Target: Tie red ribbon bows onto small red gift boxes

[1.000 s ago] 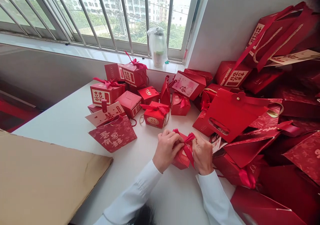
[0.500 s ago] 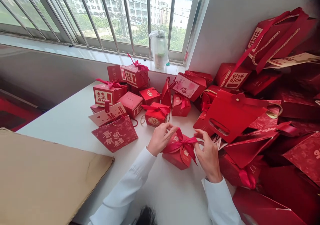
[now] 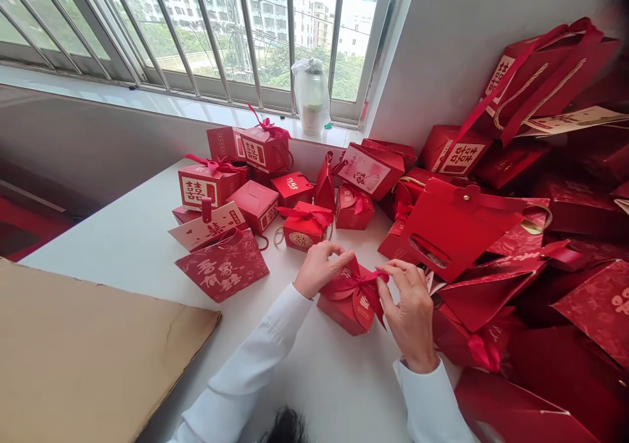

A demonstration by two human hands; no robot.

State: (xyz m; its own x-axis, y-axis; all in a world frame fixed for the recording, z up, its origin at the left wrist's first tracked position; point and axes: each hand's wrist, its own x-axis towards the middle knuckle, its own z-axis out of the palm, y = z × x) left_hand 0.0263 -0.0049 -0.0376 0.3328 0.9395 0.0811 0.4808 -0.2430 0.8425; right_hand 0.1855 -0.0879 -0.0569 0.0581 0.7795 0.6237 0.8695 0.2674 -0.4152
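A small red gift box (image 3: 344, 308) with a red ribbon bow (image 3: 361, 284) sits on the white table (image 3: 128, 240) right in front of me. My left hand (image 3: 319, 267) rests against the box's left top edge, fingers curled and pinching the left loop of the bow. My right hand (image 3: 411, 312) is on the other side, its fingertips pinching the right end of the ribbon. Both arms wear white sleeves.
Several small red gift boxes (image 3: 255, 204) and flat red bags (image 3: 222, 267) lie beyond my hands. A big heap of red paper bags (image 3: 515, 233) fills the right side. Brown cardboard (image 3: 88, 345) covers the near left. A plastic-wrapped jar (image 3: 310, 96) stands on the windowsill.
The box has been set down flat and turned with its bow on top. My hands have moved from gripping the ribbon tightly above it to pinching the bow's two ends.
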